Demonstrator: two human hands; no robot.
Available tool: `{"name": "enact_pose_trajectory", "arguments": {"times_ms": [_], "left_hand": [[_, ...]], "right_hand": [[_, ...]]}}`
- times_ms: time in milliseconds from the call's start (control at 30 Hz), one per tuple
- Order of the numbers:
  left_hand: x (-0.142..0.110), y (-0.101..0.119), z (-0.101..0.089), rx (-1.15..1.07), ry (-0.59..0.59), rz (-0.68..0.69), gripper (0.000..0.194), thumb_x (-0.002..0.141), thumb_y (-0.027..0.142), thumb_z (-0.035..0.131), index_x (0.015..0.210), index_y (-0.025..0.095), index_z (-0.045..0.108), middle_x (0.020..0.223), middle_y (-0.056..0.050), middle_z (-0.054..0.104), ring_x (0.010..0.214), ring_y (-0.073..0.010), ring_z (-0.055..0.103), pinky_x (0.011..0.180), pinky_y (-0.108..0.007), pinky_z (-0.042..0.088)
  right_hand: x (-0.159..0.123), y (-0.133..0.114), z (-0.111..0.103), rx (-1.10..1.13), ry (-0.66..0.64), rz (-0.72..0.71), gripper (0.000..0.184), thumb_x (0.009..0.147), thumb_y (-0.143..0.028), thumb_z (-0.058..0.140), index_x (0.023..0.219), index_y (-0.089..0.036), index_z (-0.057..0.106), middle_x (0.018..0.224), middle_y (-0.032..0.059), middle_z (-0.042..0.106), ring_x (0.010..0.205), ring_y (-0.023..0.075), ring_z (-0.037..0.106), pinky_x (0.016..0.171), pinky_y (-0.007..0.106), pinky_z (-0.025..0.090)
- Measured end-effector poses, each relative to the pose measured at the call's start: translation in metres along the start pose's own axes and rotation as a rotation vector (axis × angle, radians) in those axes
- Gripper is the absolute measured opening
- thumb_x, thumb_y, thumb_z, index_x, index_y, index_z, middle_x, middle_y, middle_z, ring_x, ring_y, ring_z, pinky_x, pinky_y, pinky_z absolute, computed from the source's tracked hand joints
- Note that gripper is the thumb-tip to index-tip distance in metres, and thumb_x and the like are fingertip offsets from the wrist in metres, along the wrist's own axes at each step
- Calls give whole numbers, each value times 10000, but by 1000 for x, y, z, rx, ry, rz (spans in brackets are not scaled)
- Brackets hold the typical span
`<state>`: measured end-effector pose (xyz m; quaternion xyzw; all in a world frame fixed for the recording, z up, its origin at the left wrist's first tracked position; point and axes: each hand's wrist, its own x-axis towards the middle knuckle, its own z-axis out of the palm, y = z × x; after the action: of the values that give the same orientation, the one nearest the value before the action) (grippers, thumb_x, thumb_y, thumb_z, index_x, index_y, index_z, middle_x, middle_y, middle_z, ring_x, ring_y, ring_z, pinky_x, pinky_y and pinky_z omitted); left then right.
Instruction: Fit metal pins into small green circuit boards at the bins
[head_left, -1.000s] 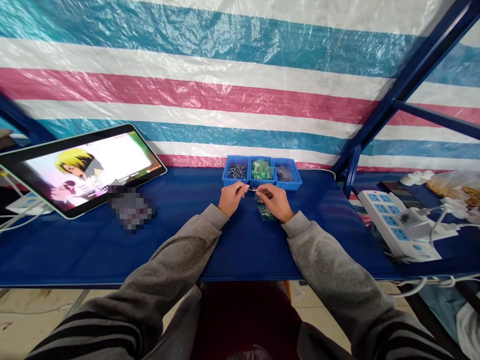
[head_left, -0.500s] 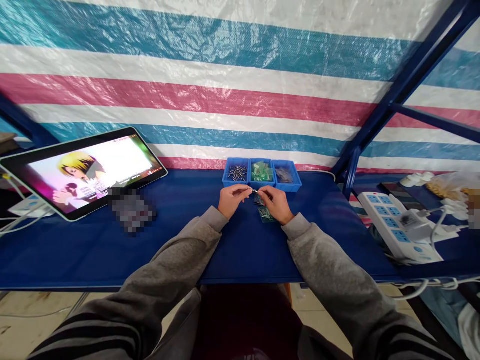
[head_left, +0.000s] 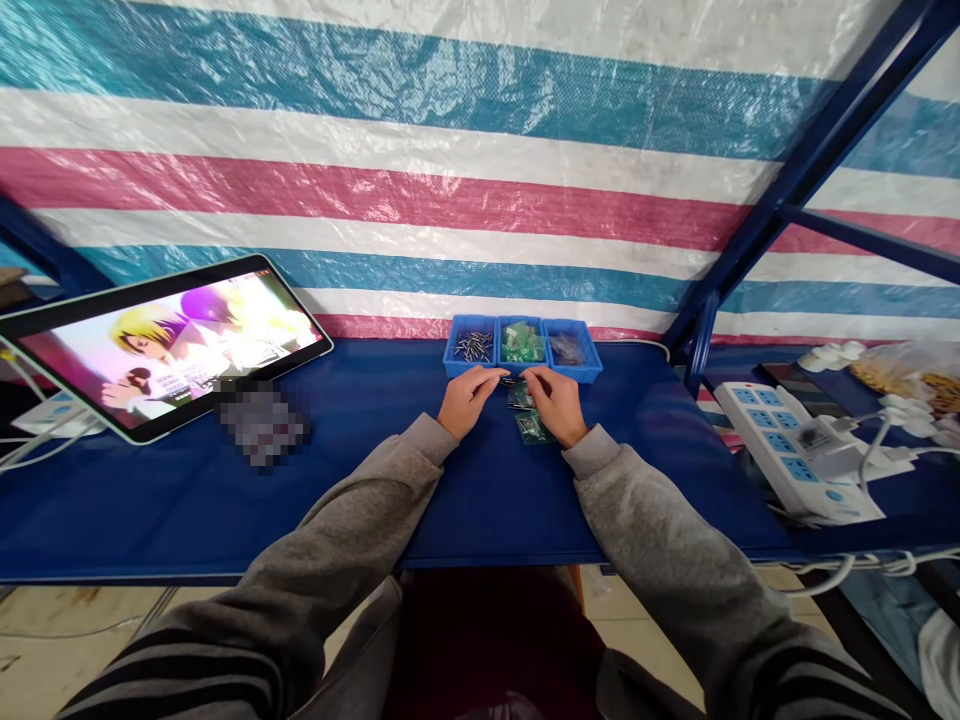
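My left hand (head_left: pixel 466 402) and my right hand (head_left: pixel 556 405) face each other above the table, in front of the blue bins. Thumb and forefinger are pinched together on both. A small dark, thin piece shows in the gap between the fingertips; it is too small to name, and I cannot tell which hand bears it. Just below, partly covered by my right hand, lie small green pieces like circuit boards (head_left: pixel 531 428). Behind the hands stand a bin of metal pins or screws (head_left: pixel 474 347), a bin of green pieces (head_left: pixel 523 342) and a bin of small clear pieces (head_left: pixel 568 349).
A tablet-like screen (head_left: pixel 187 345) leans at the left, with a blurred-out patch (head_left: pixel 262 425) before it. On the right is a white power strip (head_left: pixel 795 450) with plugs and cables. A blue metal frame (head_left: pixel 802 160) and a striped tarp (head_left: pixel 450 190) stand behind the blue table (head_left: pixel 345 500).
My fingertips have drawn slightly apart, the right hand moving a little right. More of the green pieces shows between them. The picture on the screen differs.
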<state>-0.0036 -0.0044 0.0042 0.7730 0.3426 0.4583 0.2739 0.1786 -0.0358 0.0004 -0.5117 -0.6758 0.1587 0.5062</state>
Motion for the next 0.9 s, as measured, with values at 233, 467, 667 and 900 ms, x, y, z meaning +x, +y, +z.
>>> {"name": "enact_pose_trajectory", "arguments": {"times_ms": [233, 467, 667, 900], "left_hand": [[-3, -1, 1, -40, -35, -53, 350, 924, 440, 530, 1112, 159, 624, 536, 41, 579, 466, -106, 490, 534, -227, 407], [-4, 5, 1, -136, -61, -105, 313, 912, 425, 555, 1086, 172, 612, 495, 58, 540, 427, -91, 472, 485, -211, 386], [-2, 4, 3, -323, -44, -171, 412, 837, 472, 643, 1101, 156, 616, 623, 5, 640, 450, -84, 493, 434, -197, 409], [-1, -6, 7, -296, 30, -135, 337, 749, 461, 737, 873, 147, 752, 730, -48, 680, 520, -100, 535, 473, -227, 470]], "right_hand": [[-1, -3, 0, 59, -92, -57, 262, 884, -422, 559, 893, -186, 672, 710, 39, 664, 584, 164, 583, 577, 284, 469], [-2, -2, 4, 60, -173, -77, 232, 888, -411, 547, 810, -206, 623, 735, 32, 647, 605, 155, 570, 585, 276, 465], [-1, 1, 2, 62, -164, -12, 186, 912, -363, 501, 824, -214, 568, 633, -10, 587, 526, 147, 532, 575, 280, 439], [0, 3, 2, 60, -158, 29, 226, 939, -394, 461, 802, -229, 533, 517, -44, 501, 489, 157, 519, 581, 290, 428]]}}
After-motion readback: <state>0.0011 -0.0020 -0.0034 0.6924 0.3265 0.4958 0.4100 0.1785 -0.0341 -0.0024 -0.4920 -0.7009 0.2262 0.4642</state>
